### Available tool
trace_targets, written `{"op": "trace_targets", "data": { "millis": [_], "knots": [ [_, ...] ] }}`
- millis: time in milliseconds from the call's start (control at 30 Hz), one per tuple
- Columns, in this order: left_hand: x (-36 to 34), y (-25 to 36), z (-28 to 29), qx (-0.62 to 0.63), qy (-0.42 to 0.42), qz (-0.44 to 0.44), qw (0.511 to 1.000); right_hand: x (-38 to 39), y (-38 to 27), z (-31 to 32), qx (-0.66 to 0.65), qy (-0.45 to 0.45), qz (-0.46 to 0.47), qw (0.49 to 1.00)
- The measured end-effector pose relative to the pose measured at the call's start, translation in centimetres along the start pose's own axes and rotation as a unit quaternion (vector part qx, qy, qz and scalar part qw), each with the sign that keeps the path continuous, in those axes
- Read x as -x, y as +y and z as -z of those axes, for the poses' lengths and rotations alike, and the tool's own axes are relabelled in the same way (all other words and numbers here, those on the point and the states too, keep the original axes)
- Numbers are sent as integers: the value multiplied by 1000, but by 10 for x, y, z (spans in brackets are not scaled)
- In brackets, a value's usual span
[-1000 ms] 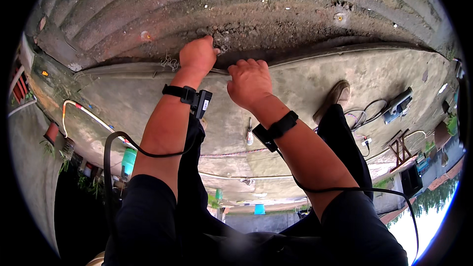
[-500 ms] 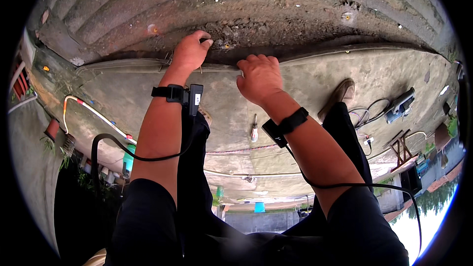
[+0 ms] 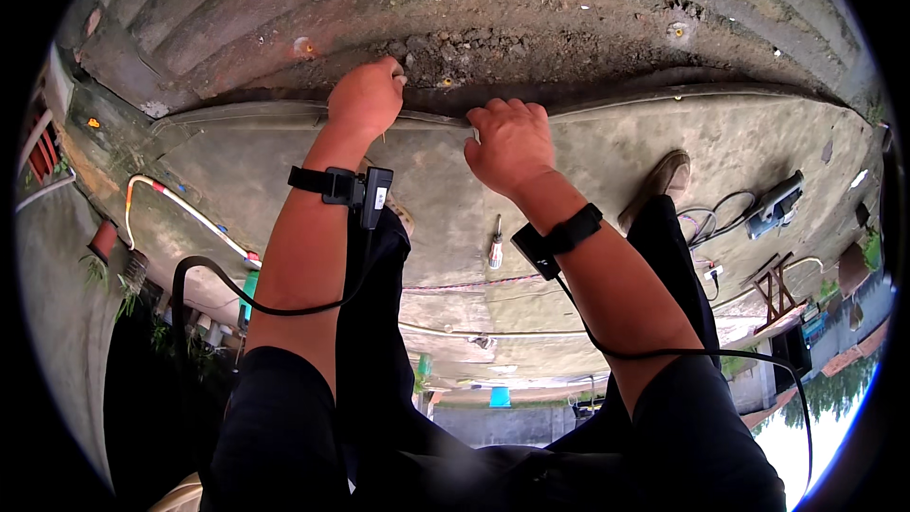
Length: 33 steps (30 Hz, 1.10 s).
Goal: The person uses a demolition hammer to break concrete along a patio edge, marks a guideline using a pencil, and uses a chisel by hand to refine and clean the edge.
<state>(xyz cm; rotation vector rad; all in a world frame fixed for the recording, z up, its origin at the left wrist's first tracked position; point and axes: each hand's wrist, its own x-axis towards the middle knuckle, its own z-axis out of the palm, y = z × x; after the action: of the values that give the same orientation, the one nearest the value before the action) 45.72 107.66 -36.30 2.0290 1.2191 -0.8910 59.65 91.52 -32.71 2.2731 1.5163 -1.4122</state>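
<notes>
My left hand (image 3: 368,97) is closed, fingers curled and pressed together, over loose dark dirt (image 3: 474,49). The dirt lies along the lower edge of a corrugated roof sheet (image 3: 370,0). Anything between those fingers is too small or hidden to name. To its right, my right hand (image 3: 514,144) bends its fingers over a thin raised rim (image 3: 616,102) that runs across below the sheet; the fingertips are partly hidden. Between the hands, a small yellow fastener head (image 3: 446,82) shows in the dirt. Each wrist wears a black strap with a small box and cable.
A screwdriver (image 3: 496,245) lies on the concrete floor (image 3: 445,199) below my hands. My shoe (image 3: 669,176) is to the right, near a corded power tool (image 3: 775,205) and a small wooden stand (image 3: 775,292). A pale pipe (image 3: 194,216) bends along the left.
My left hand has curled tighter, its thumb and fingers no longer spread apart. The right hand keeps its place on the rim. The view has shifted slightly.
</notes>
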Motion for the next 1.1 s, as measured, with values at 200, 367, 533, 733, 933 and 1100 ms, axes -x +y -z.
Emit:
{"op": "trace_targets", "data": {
  "millis": [200,367,533,733,933,1100],
  "knots": [
    [29,-32,0,251,35,-2,967,-5,-5,1,6,-14,12,1000],
    [78,-38,17,508,-138,112,843,-12,-1,6,35,-46,3,998],
    [118,-69,7,583,-199,137,775,-33,-5,24,59,-47,4,997],
    [126,-76,-15,575,-229,135,773,-76,2,53,81,62,-14,995],
    [115,-89,-59,562,-177,158,792,-91,3,56,66,222,12,973],
    [104,-87,-76,591,-139,233,760,-48,-14,11,-55,35,-42,997]
  ]
}}
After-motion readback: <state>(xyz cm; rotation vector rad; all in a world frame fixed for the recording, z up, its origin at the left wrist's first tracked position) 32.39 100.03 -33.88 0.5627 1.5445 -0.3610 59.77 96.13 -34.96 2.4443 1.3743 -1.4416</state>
